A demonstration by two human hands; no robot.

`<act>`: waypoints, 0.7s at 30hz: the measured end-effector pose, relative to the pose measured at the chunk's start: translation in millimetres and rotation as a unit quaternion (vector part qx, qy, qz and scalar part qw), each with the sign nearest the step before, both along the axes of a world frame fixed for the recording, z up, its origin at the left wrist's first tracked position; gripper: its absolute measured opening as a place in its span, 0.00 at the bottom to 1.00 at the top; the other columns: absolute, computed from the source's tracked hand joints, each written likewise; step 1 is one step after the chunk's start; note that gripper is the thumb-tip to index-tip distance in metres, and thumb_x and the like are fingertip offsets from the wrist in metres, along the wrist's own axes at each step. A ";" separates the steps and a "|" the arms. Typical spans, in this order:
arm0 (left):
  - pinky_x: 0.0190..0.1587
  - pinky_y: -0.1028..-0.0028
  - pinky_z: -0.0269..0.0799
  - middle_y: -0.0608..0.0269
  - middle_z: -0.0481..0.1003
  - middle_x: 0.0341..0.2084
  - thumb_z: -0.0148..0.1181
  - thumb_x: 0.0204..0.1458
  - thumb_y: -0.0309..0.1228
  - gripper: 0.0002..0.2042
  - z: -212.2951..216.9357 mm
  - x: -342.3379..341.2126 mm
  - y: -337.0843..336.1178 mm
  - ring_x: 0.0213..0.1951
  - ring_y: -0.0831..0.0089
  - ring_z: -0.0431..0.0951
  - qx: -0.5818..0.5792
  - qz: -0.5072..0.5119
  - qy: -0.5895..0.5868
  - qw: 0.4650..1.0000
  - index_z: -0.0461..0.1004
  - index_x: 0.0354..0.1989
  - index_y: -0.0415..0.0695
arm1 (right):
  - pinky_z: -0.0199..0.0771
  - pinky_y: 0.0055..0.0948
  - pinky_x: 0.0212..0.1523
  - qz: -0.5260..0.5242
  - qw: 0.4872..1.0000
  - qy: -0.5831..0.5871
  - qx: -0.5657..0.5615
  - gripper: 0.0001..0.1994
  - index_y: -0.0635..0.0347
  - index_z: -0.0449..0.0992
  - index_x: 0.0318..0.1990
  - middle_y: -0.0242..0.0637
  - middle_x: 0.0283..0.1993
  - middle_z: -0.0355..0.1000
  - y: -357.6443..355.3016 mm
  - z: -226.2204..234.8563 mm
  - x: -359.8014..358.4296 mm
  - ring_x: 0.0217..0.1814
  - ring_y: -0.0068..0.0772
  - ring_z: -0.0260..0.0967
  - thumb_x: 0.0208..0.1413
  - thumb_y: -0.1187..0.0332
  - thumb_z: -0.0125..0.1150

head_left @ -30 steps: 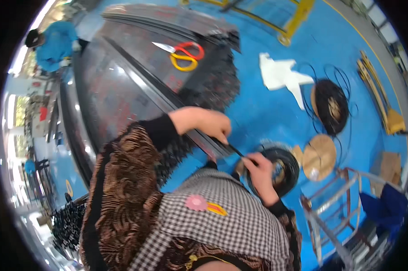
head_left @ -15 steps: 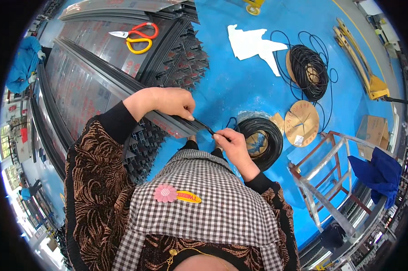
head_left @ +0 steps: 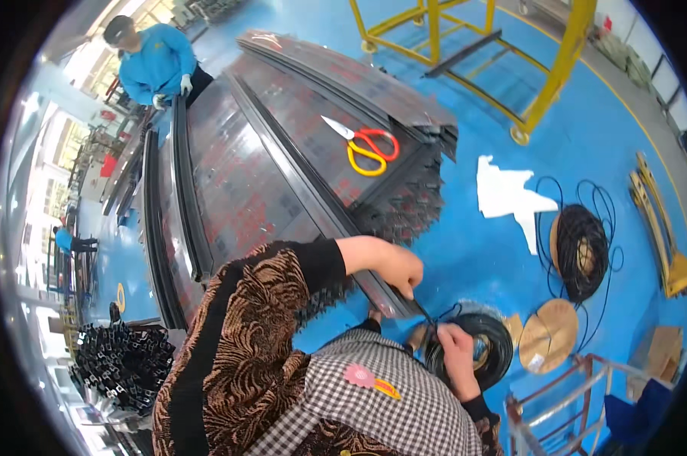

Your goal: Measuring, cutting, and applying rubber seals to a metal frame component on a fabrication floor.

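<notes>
Yellow pallet truck point(head_left: 675, 271) and white sheet point(head_left: 505, 190) on blue floor point(head_left: 465, 262).

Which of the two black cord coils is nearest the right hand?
The lower-left coil, partly hidden behind the right hand; the other coil lies farther off, up and right, beside the white sheet.

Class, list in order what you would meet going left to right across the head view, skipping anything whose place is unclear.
Co-worker in blue → left hand → right hand → round cardboard disc → yellow pallet jack.
</notes>
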State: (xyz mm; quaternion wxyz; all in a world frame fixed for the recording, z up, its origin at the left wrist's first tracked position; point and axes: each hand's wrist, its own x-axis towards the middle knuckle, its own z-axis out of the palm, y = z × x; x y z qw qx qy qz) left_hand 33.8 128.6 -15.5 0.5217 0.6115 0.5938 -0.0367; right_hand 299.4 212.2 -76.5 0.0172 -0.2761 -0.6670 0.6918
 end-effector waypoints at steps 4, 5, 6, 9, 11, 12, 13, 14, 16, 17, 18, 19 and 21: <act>0.34 0.65 0.67 0.62 0.77 0.25 0.57 0.53 0.38 0.12 4.3 2.4 -4.4 0.26 0.63 0.71 0.030 0.024 -0.007 0.999 0.77 0.31 0.40 | 0.63 0.25 0.31 -0.006 0.999 0.035 0.003 0.06 0.71 0.76 0.33 0.36 0.28 0.70 -4.4 6.7 -6.8 0.28 0.27 0.62 0.52 0.74 0.59; 0.34 0.65 0.67 0.62 0.77 0.25 0.57 0.53 0.38 0.12 5.9 2.3 -3.4 0.26 0.63 0.71 0.021 0.021 -0.005 1.000 0.77 0.31 0.40 | 0.63 0.24 0.31 -0.003 1.000 0.030 0.004 0.06 0.71 0.76 0.33 0.35 0.27 0.70 -5.2 11.7 -10.7 0.28 0.27 0.62 0.52 0.75 0.59; 0.34 0.65 0.67 0.62 0.77 0.25 0.57 0.53 0.38 0.12 7.4 2.0 -2.4 0.26 0.63 0.71 0.012 0.019 -0.004 1.000 0.77 0.31 0.40 | 0.62 0.24 0.31 0.001 1.000 0.026 0.005 0.06 0.71 0.76 0.33 0.35 0.27 0.70 -5.9 17.0 -14.3 0.28 0.27 0.61 0.52 0.75 0.59; 0.34 0.65 0.67 0.62 0.77 0.25 0.58 0.53 0.38 0.12 8.4 0.9 -0.7 0.26 0.63 0.72 -0.004 0.014 0.000 1.000 0.77 0.30 0.41 | 0.62 0.24 0.31 0.009 1.000 0.018 0.008 0.06 0.71 0.76 0.33 0.35 0.27 0.69 -2.1 21.8 -19.9 0.28 0.26 0.60 0.52 0.75 0.58; 0.34 0.65 0.67 0.62 0.77 0.25 0.58 0.52 0.39 0.12 3.6 0.9 -2.5 0.27 0.63 0.72 0.009 0.018 -0.006 1.000 0.77 0.30 0.41 | 0.61 0.24 0.31 0.025 1.000 0.005 0.015 0.06 0.71 0.76 0.33 0.34 0.27 0.68 3.2 17.6 -9.6 0.28 0.26 0.60 0.52 0.75 0.58; 0.34 0.65 0.67 0.62 0.77 0.26 0.58 0.52 0.39 0.12 1.7 1.0 -3.7 0.27 0.63 0.72 0.015 0.020 -0.009 1.000 0.77 0.30 0.41 | 0.61 0.24 0.31 0.034 0.999 -0.002 0.018 0.06 0.71 0.76 0.33 0.34 0.27 0.68 5.5 16.3 -4.7 0.28 0.26 0.60 0.52 0.75 0.59; 0.34 0.65 0.67 0.62 0.77 0.26 0.58 0.52 0.39 0.12 1.2 0.5 -4.3 0.27 0.63 0.72 0.021 0.022 -0.013 0.999 0.77 0.30 0.41 | 0.61 0.24 0.31 0.042 0.999 -0.009 0.021 0.06 0.70 0.76 0.34 0.34 0.28 0.68 7.7 14.7 -2.8 0.28 0.25 0.59 0.52 0.75 0.59; 0.34 0.65 0.67 0.62 0.77 0.26 0.58 0.52 0.39 0.12 1.7 0.5 -4.1 0.27 0.63 0.72 0.021 0.023 -0.013 0.999 0.77 0.30 0.41 | 0.61 0.24 0.31 0.043 0.999 -0.009 0.021 0.06 0.70 0.76 0.34 0.34 0.28 0.68 6.7 15.6 -5.6 0.28 0.25 0.59 0.52 0.75 0.59; 0.34 0.65 0.67 0.62 0.77 0.25 0.58 0.52 0.39 0.12 3.6 1.0 -2.9 0.27 0.62 0.72 0.018 0.020 -0.009 1.000 0.77 0.30 0.41 | 0.60 0.24 0.31 0.033 0.999 0.008 0.026 0.05 0.70 0.76 0.33 0.34 0.28 0.68 -1.4 19.8 -18.8 0.27 0.25 0.59 0.52 0.75 0.59; 0.34 0.65 0.67 0.62 0.77 0.25 0.59 0.52 0.39 0.12 4.3 1.3 -2.0 0.27 0.62 0.72 0.017 0.018 -0.008 1.000 0.77 0.30 0.41 | 0.60 0.24 0.31 0.028 0.999 0.016 0.029 0.05 0.70 0.75 0.33 0.34 0.29 0.68 -4.8 21.6 -24.9 0.27 0.25 0.59 0.52 0.76 0.59; 0.34 0.65 0.67 0.62 0.77 0.25 0.59 0.51 0.39 0.12 4.4 1.5 -1.0 0.27 0.62 0.72 0.016 0.016 -0.007 1.000 0.77 0.29 0.41 | 0.60 0.23 0.30 0.023 0.999 0.025 0.031 0.05 0.69 0.75 0.33 0.34 0.29 0.68 -5.5 22.0 -27.4 0.27 0.24 0.59 0.52 0.76 0.59; 0.34 0.65 0.67 0.62 0.77 0.25 0.59 0.51 0.39 0.12 4.9 0.7 -2.2 0.27 0.62 0.72 0.015 0.017 -0.006 1.000 0.77 0.29 0.41 | 0.60 0.23 0.30 0.025 0.999 0.026 0.031 0.05 0.69 0.75 0.33 0.34 0.29 0.68 -5.0 20.4 -26.5 0.27 0.24 0.59 0.52 0.76 0.59; 0.34 0.65 0.68 0.62 0.77 0.25 0.59 0.51 0.39 0.12 4.4 0.9 -3.8 0.27 0.62 0.72 0.023 0.020 -0.009 1.000 0.77 0.29 0.41 | 0.60 0.23 0.30 0.012 1.000 0.005 -0.011 0.04 0.69 0.75 0.32 0.34 0.29 0.68 -1.3 13.9 -14.5 0.27 0.24 0.59 0.51 0.76 0.59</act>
